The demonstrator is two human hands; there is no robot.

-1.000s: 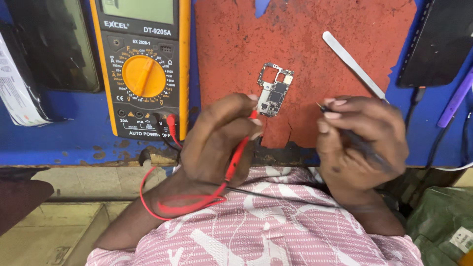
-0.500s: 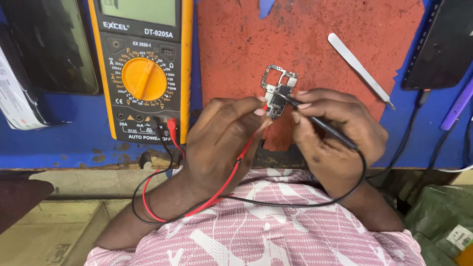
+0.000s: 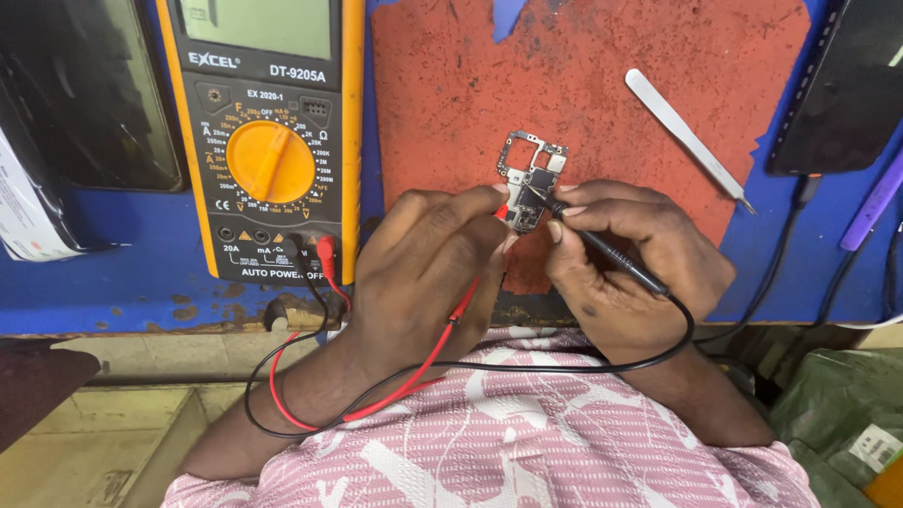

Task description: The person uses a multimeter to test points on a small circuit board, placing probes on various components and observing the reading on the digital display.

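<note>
Circuit board (image 3: 529, 183) lies touching fingertips of both hands.

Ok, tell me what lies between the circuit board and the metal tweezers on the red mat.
Head view: nothing. Between the circuit board and the tweezers there is only bare red mat, worn and scuffed.

Metal tweezers (image 3: 689, 141) lie slanted on the far right of a worn red mat (image 3: 602, 85), beside a dark phone (image 3: 847, 85) and a purple pen (image 3: 875, 199) at the right edge, on a blue workbench (image 3: 113, 273); another dark phone (image 3: 89, 89) rests far left.
</note>
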